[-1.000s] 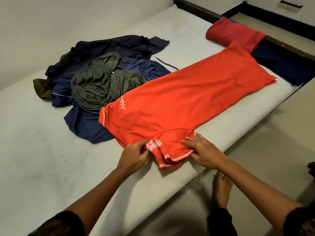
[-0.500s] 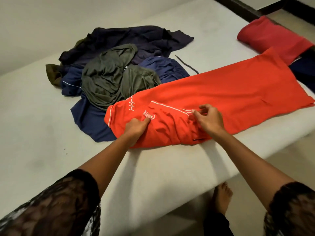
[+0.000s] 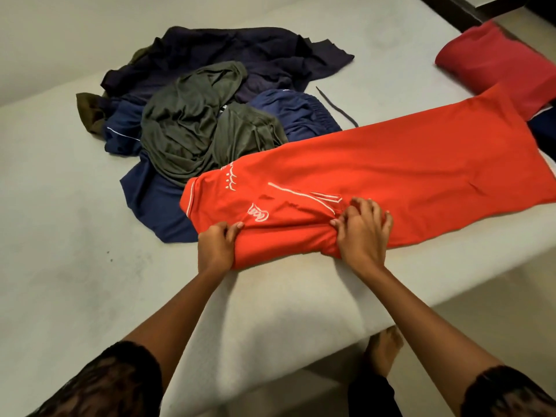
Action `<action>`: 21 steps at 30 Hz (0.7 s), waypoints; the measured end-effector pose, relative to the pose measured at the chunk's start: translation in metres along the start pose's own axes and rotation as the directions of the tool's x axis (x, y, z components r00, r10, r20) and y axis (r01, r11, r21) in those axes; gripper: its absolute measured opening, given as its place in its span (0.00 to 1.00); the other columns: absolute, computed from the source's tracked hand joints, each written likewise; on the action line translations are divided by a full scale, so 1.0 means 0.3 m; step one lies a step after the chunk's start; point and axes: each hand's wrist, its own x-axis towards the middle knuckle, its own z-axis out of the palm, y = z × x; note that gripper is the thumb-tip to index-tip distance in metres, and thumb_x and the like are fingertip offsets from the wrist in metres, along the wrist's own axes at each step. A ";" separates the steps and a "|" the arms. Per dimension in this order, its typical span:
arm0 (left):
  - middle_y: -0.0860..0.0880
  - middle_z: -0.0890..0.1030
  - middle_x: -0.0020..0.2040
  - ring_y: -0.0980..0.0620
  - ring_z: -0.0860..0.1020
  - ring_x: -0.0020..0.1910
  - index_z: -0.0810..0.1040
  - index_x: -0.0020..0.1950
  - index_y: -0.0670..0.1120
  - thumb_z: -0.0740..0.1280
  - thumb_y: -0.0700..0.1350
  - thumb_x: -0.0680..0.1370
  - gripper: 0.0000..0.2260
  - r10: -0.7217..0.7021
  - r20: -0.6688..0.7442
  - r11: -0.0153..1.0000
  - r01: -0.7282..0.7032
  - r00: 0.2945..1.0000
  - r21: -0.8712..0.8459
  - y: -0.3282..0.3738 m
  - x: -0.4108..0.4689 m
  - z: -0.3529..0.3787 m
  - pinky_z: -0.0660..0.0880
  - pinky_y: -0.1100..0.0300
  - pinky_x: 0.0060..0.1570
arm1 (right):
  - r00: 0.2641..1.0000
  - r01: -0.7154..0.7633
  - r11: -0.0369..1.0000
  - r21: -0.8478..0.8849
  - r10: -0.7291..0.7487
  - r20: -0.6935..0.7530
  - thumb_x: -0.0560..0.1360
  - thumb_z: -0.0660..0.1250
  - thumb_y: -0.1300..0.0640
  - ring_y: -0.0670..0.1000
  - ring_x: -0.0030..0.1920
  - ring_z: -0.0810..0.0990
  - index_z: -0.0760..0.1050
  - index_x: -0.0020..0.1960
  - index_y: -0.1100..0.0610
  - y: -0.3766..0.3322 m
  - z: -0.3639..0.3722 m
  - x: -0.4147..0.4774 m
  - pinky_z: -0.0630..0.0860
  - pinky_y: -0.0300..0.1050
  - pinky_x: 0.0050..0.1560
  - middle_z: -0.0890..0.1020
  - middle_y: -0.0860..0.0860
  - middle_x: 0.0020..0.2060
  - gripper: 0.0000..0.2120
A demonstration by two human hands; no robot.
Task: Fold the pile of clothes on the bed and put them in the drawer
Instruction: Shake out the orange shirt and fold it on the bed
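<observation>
Head view: the orange shirt (image 3: 376, 176) lies flat along the near edge of the bed (image 3: 75, 266), collar end at your hands and hem running toward the right end. Your left hand (image 3: 216, 246) grips the folded near-left corner, thumb on top and fingers curled under the cloth. Your right hand (image 3: 362, 233) pinches bunched sleeve fabric, fingers curled tight on it. Sleeve fold looks half done, my read.

Risks:
- Cloth is bunched under the right hand. Press it flat as is and you lock in a crease.
- The shirt sits close to the bed's near edge. Drag it toward you and the fold may slide off.
- The unfolded pile (image 3: 204, 121) touches the shirt's far-left corner. Lift there and you could snag it and pull pieces along.
- The hem end touches the folded red garment (image 3: 496, 58) at the right end, with a dark blue garment (image 3: 544, 127) just beside it. A hard tug could disturb both.

Room: there is bare bed left of your left hand and toward the near-left corner. A loose cord (image 3: 337, 106) lies just behind the shirt. The drawer is not in view.
</observation>
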 end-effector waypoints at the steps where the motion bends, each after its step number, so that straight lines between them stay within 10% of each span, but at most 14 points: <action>1: 0.36 0.77 0.33 0.39 0.75 0.37 0.65 0.29 0.43 0.64 0.50 0.78 0.20 -0.031 -0.004 0.999 0.031 1.000 0.009 -0.010 -0.003 0.002 0.59 0.56 0.35 | 1.000 0.010 0.999 -0.039 -0.009 0.024 0.76 0.64 0.52 0.57 0.72 0.58 0.76 0.58 0.59 0.001 -0.005 0.002 0.48 0.58 0.71 0.67 0.54 0.70 0.14; 4: 0.38 0.80 0.44 0.38 0.77 0.45 0.74 0.42 0.41 0.65 0.49 0.78 0.12 -0.021 -0.012 0.990 0.023 1.000 0.140 -0.009 -0.029 0.025 0.69 0.53 0.40 | 0.992 0.130 0.981 -0.147 -0.127 0.028 0.71 0.70 0.60 0.62 0.72 0.61 0.74 0.59 0.62 -0.032 -0.001 -0.016 0.54 0.63 0.70 0.65 0.59 0.72 0.17; 7: 0.41 0.77 0.58 0.41 0.74 0.56 0.73 0.61 0.41 0.61 0.46 0.79 0.14 0.314 -0.064 0.919 -0.286 0.947 0.273 0.010 -0.049 0.043 0.74 0.48 0.50 | 0.909 0.385 0.912 -0.138 -0.401 -0.111 0.64 0.69 0.67 0.64 0.69 0.67 0.76 0.56 0.63 -0.095 0.024 -0.030 0.62 0.61 0.68 0.69 0.63 0.68 0.20; 10: 0.41 0.69 0.70 0.41 0.64 0.69 0.66 0.71 0.45 0.56 0.50 0.79 0.21 0.685 0.129 0.622 -0.667 0.717 0.410 -0.015 -0.025 0.073 0.62 0.49 0.63 | 0.799 0.598 0.795 -0.100 -0.602 -0.002 0.73 0.60 0.59 0.61 0.71 0.65 0.70 0.67 0.65 -0.138 0.070 -0.043 0.59 0.55 0.70 0.67 0.62 0.70 0.24; 13: 0.45 0.61 0.75 0.40 0.53 0.74 0.57 0.75 0.51 0.46 0.60 0.80 0.25 0.642 0.355 0.465 -0.713 0.680 0.524 -0.075 -0.014 0.090 0.51 0.42 0.69 | 0.792 0.609 0.766 -0.203 -0.577 0.199 0.75 0.51 0.42 0.56 0.72 0.64 0.65 0.71 0.62 -0.106 0.135 -0.053 0.53 0.56 0.69 0.66 0.58 0.71 0.32; 21: 0.42 0.50 0.77 0.37 0.48 0.75 0.51 0.77 0.50 0.49 0.62 0.78 0.30 0.467 0.058 0.753 -0.431 0.882 0.497 -0.116 0.094 -0.051 0.46 0.40 0.70 | 0.712 0.701 0.693 -0.170 -0.691 0.124 0.70 0.55 0.31 0.58 0.75 0.54 0.57 0.75 0.60 -0.153 0.128 -0.072 0.50 0.61 0.71 0.59 0.57 0.75 0.44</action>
